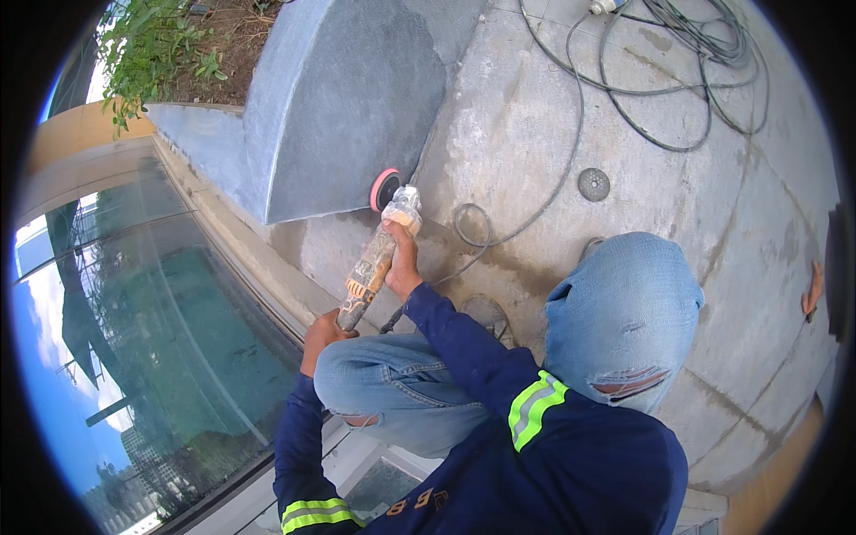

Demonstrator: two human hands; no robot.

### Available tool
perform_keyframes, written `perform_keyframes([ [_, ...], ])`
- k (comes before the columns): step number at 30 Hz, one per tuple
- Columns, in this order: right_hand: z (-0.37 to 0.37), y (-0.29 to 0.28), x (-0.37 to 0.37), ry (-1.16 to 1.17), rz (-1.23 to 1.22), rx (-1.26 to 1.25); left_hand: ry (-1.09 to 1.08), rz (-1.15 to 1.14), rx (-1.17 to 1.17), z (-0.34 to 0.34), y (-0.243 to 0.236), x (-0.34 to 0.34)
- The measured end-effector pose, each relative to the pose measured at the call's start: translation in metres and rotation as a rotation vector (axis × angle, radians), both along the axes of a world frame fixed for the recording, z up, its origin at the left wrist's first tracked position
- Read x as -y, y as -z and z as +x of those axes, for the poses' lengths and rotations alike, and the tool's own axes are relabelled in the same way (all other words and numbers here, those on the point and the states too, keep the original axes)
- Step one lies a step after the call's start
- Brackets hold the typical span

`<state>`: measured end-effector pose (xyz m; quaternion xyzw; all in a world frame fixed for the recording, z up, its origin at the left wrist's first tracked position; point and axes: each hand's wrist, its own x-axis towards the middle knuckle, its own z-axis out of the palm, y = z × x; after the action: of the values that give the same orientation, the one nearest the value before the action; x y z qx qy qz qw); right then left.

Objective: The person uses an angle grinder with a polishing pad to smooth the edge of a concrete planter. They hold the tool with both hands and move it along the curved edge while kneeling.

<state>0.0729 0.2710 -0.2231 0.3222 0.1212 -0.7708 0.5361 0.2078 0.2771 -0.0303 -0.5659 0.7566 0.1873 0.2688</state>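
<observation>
Both my hands are on a worn, dusty orange and grey angle grinder (366, 273), which slants up and to the right. My left hand (325, 338) is closed round its rear end, beside my bent knee. Farther forward, my right hand (404, 261) wraps the body just behind the metal head. A round pad with a pink rim (384, 189) is fitted to the head. It stands on edge at the low part of a grey planter wall (352, 120); whether it touches the wall, I cannot tell.
A dark cable (571, 169) loops over the concrete floor (660, 214), with a coil (704, 40) at the far right. A round drain cover (594, 184) sits in the floor. Glass panels (169, 330) run along the left. Green plants (147, 49) grow in soil behind the wall.
</observation>
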Motion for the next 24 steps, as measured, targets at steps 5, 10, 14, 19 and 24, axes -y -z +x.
perform_keyframes([
  [5, -0.039, 0.013, 0.012, -0.013, -0.022, -0.032, 0.07, -0.045, -0.041, -0.021, 0.027, 0.013],
  [10, -0.054, 0.036, 0.015, -0.002, -0.052, -0.031, 0.112, -0.062, -0.041, -0.037, 0.046, 0.019],
  [14, -0.034, 0.029, 0.005, -0.051, -0.035, 0.052, 0.078, -0.047, 0.046, -0.026, 0.037, 0.012],
  [19, -0.019, 0.024, 0.003, -0.035, -0.018, 0.011, 0.0, -0.044, 0.014, -0.008, 0.033, 0.006],
  [24, -0.03, 0.033, 0.008, -0.022, -0.038, 0.038, 0.002, -0.051, 0.009, -0.031, 0.032, 0.003],
])
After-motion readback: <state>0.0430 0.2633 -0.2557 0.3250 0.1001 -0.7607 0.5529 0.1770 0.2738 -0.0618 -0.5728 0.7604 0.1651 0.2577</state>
